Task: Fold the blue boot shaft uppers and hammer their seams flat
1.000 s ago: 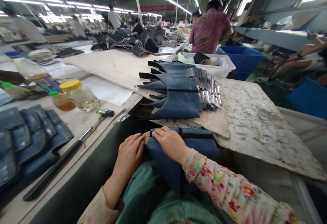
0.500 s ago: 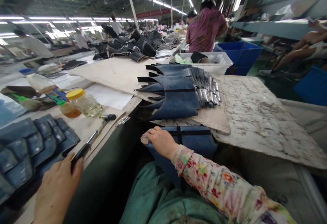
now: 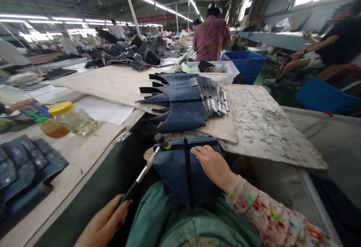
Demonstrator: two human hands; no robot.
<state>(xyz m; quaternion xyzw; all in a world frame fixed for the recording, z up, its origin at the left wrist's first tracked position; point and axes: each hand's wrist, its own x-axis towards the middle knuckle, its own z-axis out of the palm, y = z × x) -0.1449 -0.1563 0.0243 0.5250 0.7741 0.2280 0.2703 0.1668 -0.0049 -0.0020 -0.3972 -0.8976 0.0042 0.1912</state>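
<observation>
Blue sheeting crossed with black bands: a panel (image 3: 169, 166) lies above a worker's green-clad lap (image 3: 158, 220), just in front of a stack of similar blue pieces (image 3: 186, 113). The left hand (image 3: 108, 218) is wrapped round the handle of a hammer (image 3: 142, 173), its head at the left end of the panel's top band. The right hand's (image 3: 214, 168) fingertips rest right of the central band; whether they pinch anything cannot be told. The step appears to be tapping down the banded edge; a blow would call for steadied material and clear fingers.
</observation>
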